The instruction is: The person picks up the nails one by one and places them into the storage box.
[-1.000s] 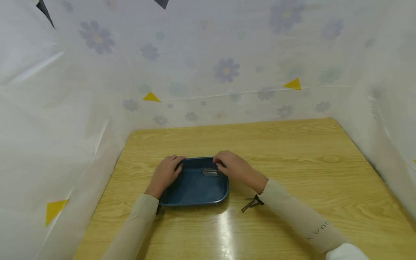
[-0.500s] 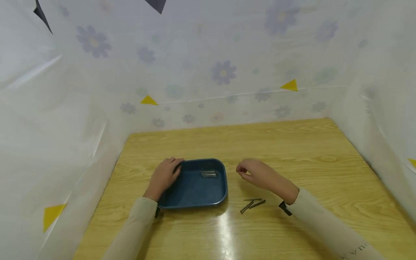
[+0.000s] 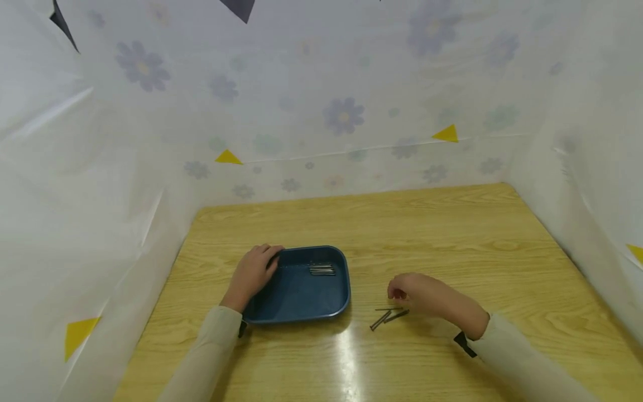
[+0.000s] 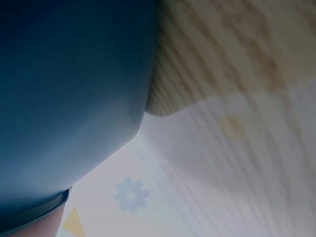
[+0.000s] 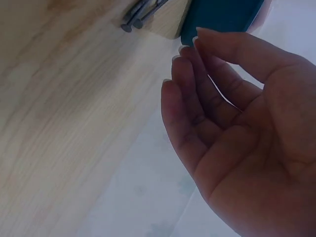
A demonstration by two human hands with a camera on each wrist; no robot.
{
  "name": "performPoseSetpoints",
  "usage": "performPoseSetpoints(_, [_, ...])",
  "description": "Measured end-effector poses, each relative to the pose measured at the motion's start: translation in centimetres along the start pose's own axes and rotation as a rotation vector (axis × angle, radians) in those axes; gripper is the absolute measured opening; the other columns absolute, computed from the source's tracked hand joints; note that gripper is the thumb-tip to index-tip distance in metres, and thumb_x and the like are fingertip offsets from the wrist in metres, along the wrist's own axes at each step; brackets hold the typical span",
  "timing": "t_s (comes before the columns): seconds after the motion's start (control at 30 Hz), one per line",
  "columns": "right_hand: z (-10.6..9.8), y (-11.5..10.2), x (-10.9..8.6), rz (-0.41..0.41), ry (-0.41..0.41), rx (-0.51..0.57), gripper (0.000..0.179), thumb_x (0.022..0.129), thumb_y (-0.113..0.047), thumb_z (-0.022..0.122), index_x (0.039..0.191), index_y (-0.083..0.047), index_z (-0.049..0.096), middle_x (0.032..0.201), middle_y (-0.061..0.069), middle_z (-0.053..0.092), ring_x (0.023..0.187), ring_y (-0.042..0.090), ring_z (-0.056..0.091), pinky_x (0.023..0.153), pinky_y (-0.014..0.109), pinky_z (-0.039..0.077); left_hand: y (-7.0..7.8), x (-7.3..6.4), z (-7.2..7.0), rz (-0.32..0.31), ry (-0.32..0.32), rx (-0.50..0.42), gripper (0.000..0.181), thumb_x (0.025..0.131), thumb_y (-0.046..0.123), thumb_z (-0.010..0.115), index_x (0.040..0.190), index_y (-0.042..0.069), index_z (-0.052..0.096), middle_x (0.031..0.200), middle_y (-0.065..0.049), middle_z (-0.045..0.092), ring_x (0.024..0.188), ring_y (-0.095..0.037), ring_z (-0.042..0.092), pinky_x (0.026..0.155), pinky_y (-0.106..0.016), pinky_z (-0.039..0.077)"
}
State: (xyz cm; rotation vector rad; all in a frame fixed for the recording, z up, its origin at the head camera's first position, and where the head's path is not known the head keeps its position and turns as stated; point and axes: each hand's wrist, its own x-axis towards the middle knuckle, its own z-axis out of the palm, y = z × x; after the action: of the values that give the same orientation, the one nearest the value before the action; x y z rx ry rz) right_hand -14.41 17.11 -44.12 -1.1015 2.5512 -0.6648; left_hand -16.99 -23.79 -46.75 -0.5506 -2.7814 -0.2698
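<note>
My left hand grips the far left corner of a blue tray, its thumb inside the wall. The left wrist view is mostly filled by the tray's outer side. Several nails lie side by side in the tray's far right part. On the table to the right of the tray lie 3 loose nails; the heads of two of these nails show in the right wrist view. My right hand hovers just behind them, fingers loosely bent and holding nothing, with the palm bare.
A wood-grain table carries everything. Pale flowered sheeting rises behind it and along both sides, with yellow triangles stuck on.
My right hand has left the nails in the tray and moved right and nearer, down toward the loose nails, which it has uncovered. My left hand stays on the tray.
</note>
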Motion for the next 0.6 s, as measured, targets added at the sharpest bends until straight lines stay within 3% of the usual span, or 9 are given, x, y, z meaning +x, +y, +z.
performPoseSetpoints(0.17, [1.0, -0.1, -0.6, -0.058, -0.017, -0.051, 0.009, 0.088, -0.005, 0.066, 0.085, -0.013, 0.068, 0.079, -0.011, 0.057, 0.069, 0.001, 0.049, 0.061, 0.023, 0.046, 0.0, 0.0, -0.1, 0.002, -0.003, 0.002, 0.034, 0.091, 0.016, 0.066, 0.126, 0.015, 0.063, 0.101, -0.004, 0.064, 0.090, -0.023, 0.059, 0.076, -0.040, 0.051])
performPoseSetpoints(0.37, [2.1, 0.1, -0.8, -0.032, -0.012, -0.042, 0.019, 0.082, 0.003, 0.061, 0.081, -0.015, 0.066, 0.076, -0.012, 0.052, 0.066, 0.002, 0.042, 0.060, 0.021, 0.042, 0.1, 0.0, -0.2, 0.005, -0.007, 0.012, 0.034, 0.092, 0.017, 0.066, 0.126, 0.014, 0.062, 0.100, -0.005, 0.064, 0.090, -0.023, 0.059, 0.076, -0.041, 0.051])
performPoseSetpoints(0.6, [2.6, -0.4, -0.8, -0.047, -0.002, -0.089, 0.019, 0.079, 0.003, 0.062, 0.076, -0.015, 0.063, 0.075, -0.012, 0.052, 0.065, 0.002, 0.042, 0.057, 0.021, 0.041, 0.1, 0.0, 0.0, -0.002, -0.010, 0.009, 0.033, 0.093, 0.017, 0.064, 0.125, 0.015, 0.062, 0.099, -0.004, 0.064, 0.090, -0.023, 0.059, 0.076, -0.041, 0.051])
